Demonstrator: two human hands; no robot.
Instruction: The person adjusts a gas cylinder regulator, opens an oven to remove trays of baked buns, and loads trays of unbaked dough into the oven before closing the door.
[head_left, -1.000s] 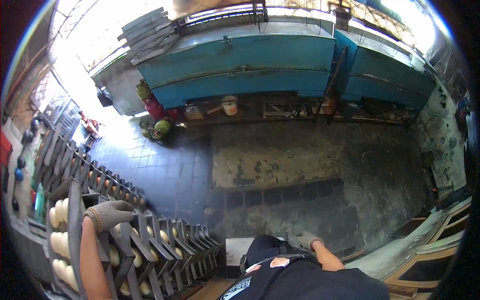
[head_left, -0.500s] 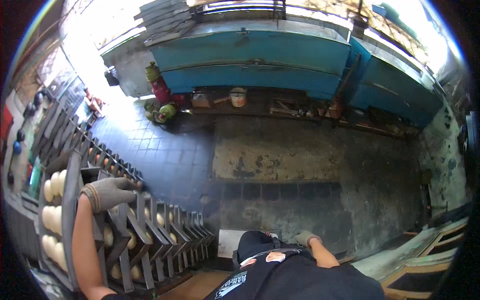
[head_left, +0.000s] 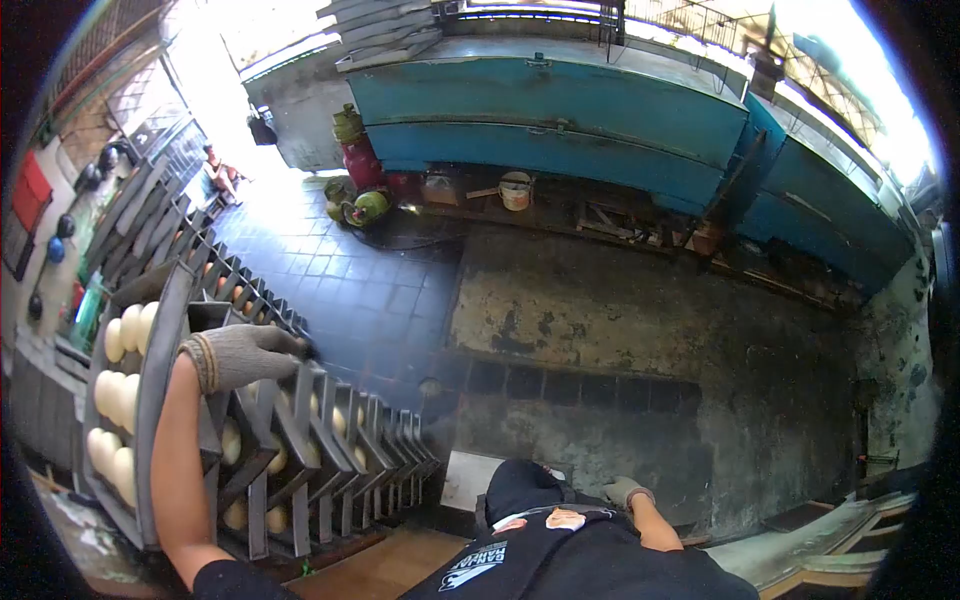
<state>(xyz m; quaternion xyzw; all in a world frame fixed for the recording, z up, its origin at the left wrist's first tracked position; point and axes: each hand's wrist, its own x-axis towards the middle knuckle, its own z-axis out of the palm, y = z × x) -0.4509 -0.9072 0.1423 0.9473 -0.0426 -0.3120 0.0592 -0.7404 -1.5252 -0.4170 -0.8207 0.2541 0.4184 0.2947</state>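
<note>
At the far left, pale rounded pieces of dough [head_left: 117,395] sit in three clusters in a tilted tray [head_left: 158,370]: one near its upper end, one at the middle, one toward its lower end. The person's left forearm crosses the tray's right edge. Beyond its upper end, a seated person [head_left: 222,178] is seen by the bright opening. The left hand [head_left: 245,357], in a grey knitted glove, lies just right of that edge, fingers stretched rightward over the dark, slanted rack [head_left: 300,400]; whether they grasp it, I cannot tell. More pale pieces show between the rack's panels, which run down toward its right end. Farther back stand gas cylinders [head_left: 362,165], then a white bucket [head_left: 516,190] below long blue metal units [head_left: 540,110]. The right hand [head_left: 628,492], also gloved, is out beside the dark-clothed body, above the floor [head_left: 570,320] and well apart from the rack; whether its fingers are clenched or loose cannot be told. Wooden frames [head_left: 840,575] fill the lower right.
</note>
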